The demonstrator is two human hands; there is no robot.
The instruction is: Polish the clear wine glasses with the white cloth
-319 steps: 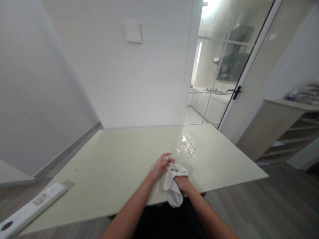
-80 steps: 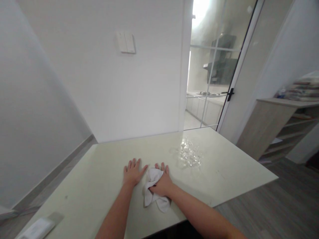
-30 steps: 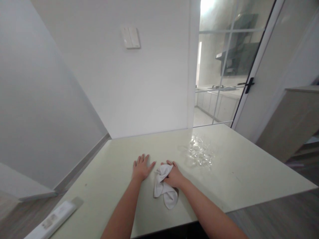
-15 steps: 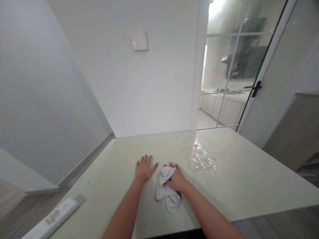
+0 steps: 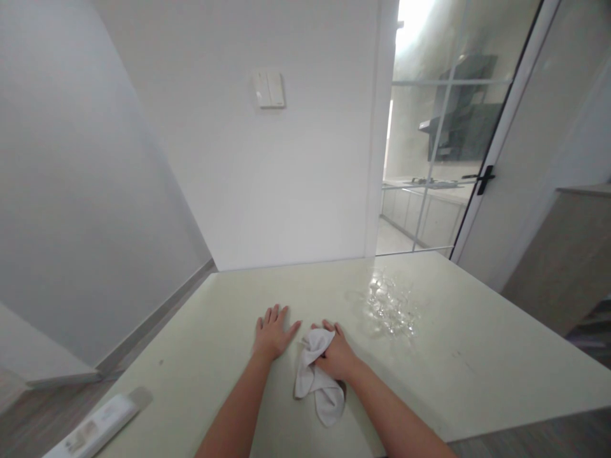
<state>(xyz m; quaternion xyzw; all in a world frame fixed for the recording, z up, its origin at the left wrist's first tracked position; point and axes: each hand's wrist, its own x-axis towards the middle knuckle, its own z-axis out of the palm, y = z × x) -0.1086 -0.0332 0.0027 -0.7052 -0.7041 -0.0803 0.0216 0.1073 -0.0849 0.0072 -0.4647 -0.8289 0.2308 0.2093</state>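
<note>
Since the frame half a second back, little has shifted: both hands sit where they were on the tabletop (image 5: 477,356), and the view alone has drifted slightly, with the wall switch (image 5: 269,89) a touch lower in frame. Compared with the oldest frame, the small glass is out of the left hand and the cloth work has come down onto the surface.

Step in hand, as judged: wiping the tabletop with the white cloth (image 5: 316,381), which lies bunched near the near edge, about midway along it. One end is gripped; the loose tail trails back toward the person.

Right hand (image 5: 337,356): fingers curled closed over the upper end of the cloth, knuckles up, pressing it to the surface; forearm runs in from the lower right.

Left hand (image 5: 273,334): empty, flat, palm down, fingers spread and pointing toward the far edge, just beside the cloth, thumb nearly touching it. It reads as a brace.

Cluster of clear glasses (image 5: 389,305) stands toward the far right of the tabletop, apart from both hands. A white flat box (image 5: 90,427) lies at the near left corner.

Next move, as judged: a stroke calls for steady downward pressure and a path kept short of the glasses.
</note>
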